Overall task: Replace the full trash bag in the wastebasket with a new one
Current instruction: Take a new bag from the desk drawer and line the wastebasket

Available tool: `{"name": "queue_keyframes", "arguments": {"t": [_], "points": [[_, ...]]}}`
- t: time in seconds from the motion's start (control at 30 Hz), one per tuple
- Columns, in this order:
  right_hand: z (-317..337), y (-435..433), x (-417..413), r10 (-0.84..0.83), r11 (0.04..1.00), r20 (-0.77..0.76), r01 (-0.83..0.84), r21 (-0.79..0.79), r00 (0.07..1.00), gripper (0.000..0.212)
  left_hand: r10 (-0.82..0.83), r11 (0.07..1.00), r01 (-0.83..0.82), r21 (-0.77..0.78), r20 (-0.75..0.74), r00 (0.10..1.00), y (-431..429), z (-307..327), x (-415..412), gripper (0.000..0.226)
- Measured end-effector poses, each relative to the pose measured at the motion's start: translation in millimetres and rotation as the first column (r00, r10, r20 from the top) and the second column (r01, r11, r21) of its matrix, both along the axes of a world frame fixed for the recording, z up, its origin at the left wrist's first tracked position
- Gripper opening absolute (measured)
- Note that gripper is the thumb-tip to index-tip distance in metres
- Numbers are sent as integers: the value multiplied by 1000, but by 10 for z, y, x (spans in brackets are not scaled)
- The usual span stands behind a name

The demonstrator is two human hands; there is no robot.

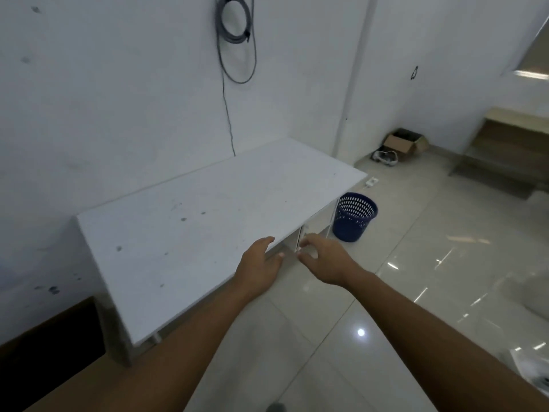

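White walls (118, 99) and glossy floor tiles (416, 272) surround one white tabletop (208, 215). One blue perforated wastebasket (355, 220) stands on the floor beside its far right corner. Left hand (261, 261) and right hand (325, 261) reach its near edge, each grip wide, holding nothing.

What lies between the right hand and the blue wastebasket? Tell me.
Head view: the table's thin white leg and bare floor tile lie between the right hand and the blue wastebasket.
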State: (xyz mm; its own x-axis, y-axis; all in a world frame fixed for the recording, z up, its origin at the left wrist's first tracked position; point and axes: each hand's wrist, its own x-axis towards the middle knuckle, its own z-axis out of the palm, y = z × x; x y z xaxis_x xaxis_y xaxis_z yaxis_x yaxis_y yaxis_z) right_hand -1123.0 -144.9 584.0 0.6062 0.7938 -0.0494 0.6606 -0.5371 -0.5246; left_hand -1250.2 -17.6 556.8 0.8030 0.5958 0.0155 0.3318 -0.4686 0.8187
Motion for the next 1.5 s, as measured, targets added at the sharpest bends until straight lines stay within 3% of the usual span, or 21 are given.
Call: {"name": "queue_keyframes", "arguments": {"t": [0.4, 0.63, 0.83, 1.03, 1.27, 1.5], "points": [[-126, -347, 2682, -113, 992, -67, 110, -58, 991, 31, -104, 992, 99, -74, -60, 993, -165, -134, 2857, 50], [-388, -295, 4195, 16, 997, -107, -24, -78, 994, 33, 63, 996, -68, -64, -68, 996, -324, -415, 4158, 51], [-517, -170, 5154, 244, 953, -133, -263, -151, 961, 34, 270, 957, -276, -84, -82, 959, -565, -562, 4860, 49], [-915, 114, 5819, 368, 892, -225, -411, -191, 902, 35, 398, 908, -408, -89, -111, 911, -371, -906, 5358, 48], [-1473, 452, 6515, 385, 865, -284, -451, -221, 878, 35, 427, 889, -447, -105, -164, 889, -98, -1481, 5967, 46], [-2192, 856, 7026, 464, 842, -291, -519, -150, 837, 32, 485, 872, -489, 2, -123, 866, 81, -2144, 6457, 38]]}}
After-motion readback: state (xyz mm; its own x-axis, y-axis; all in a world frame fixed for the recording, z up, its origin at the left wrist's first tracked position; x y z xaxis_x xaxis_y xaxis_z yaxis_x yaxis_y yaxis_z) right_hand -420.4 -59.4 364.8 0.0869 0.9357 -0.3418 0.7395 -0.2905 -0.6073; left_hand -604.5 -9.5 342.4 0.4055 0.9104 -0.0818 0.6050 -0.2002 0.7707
